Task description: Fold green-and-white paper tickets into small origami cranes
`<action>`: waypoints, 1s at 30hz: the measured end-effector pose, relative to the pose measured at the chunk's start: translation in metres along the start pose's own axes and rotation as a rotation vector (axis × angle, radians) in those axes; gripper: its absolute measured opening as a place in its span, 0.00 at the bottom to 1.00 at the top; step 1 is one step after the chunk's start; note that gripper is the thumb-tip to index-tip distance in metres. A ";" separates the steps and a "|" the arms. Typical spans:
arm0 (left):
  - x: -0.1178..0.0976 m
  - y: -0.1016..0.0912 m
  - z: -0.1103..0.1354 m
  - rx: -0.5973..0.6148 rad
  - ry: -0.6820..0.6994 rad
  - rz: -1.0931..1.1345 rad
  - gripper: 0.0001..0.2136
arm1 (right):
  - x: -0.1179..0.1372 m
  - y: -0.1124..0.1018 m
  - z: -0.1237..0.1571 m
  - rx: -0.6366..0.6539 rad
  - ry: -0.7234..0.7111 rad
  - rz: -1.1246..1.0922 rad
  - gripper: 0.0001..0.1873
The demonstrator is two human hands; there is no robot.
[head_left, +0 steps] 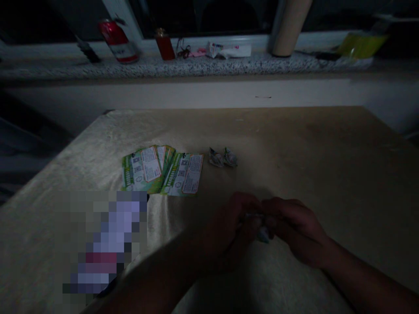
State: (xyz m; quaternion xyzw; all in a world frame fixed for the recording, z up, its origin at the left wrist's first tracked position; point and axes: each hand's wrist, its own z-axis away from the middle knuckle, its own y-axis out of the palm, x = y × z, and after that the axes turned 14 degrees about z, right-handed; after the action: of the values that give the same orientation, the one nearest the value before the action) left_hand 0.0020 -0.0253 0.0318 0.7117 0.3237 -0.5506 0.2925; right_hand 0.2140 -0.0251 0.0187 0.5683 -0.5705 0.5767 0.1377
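Bent over a pale, cloth-covered table (pixel 314 148) in dim light, I hold a small, crumpled piece with pale and green colouring, thin like foil or film (pixel 263 237), between my fingertips, just above or against the cloth; the shadow hides which. It looks very light and limp, likely to crease under slight pressure and perhaps a little slick, and I would judge it easier to tear than to break. Its edges seem the best place for a pinch, thumb against forefinger, one hand at each side.

My left hand (pixel 231 226) curls inward, fingers bent and nearly closed, thumb laid along the piece. My right hand (pixel 299 226) meets it from the other side, thumb and fingers drawn together at the near tips; how firmly each grips, I cannot tell in this dark. Both forearms reach in from the bottom of the view, angled toward each other, wrists low.

Beyond my hands, two small, crumpled, grey-and-green twists of thin wrapping (pixel 223 158) lie side by side on the cloth. To their left, flat, green-and-white printed sheets (pixel 183 174) are fanned out, partly overlapping, well clear of my fingers.
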 end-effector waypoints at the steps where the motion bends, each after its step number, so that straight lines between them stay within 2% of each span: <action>1: 0.000 -0.001 0.000 0.000 -0.012 0.063 0.09 | 0.000 -0.001 0.000 -0.015 0.017 -0.010 0.11; 4: 0.003 -0.002 -0.003 -0.066 -0.118 0.242 0.14 | -0.001 -0.004 0.002 -0.069 0.068 -0.041 0.14; 7: 0.007 -0.002 -0.008 -0.136 -0.261 0.391 0.14 | -0.001 -0.006 0.003 -0.094 0.067 -0.015 0.15; 10: 0.011 -0.001 -0.009 -0.175 -0.349 0.412 0.15 | 0.000 -0.006 0.001 -0.091 0.039 0.048 0.13; 18: 0.005 0.006 -0.009 -0.284 -0.339 0.300 0.14 | 0.002 0.001 -0.007 -0.133 0.065 0.051 0.14; 22: 0.010 0.005 -0.013 -0.291 -0.378 0.445 0.17 | 0.001 0.001 -0.006 -0.181 0.047 0.031 0.11; 24: 0.013 0.004 -0.014 -0.242 -0.387 0.482 0.20 | 0.001 0.000 -0.006 -0.217 0.058 0.027 0.11; 27: 0.011 0.002 -0.014 -0.143 -0.399 0.359 0.21 | 0.001 -0.001 -0.006 -0.261 0.100 0.038 0.12; 30: 0.003 0.001 -0.013 -0.133 -0.354 0.124 0.18 | 0.003 0.001 -0.007 -0.256 0.147 -0.004 0.14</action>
State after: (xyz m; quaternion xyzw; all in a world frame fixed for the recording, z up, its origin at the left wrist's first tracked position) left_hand 0.0113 -0.0156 0.0323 0.6015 0.2585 -0.6255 0.4244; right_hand 0.2088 -0.0212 0.0231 0.5037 -0.6266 0.5388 0.2518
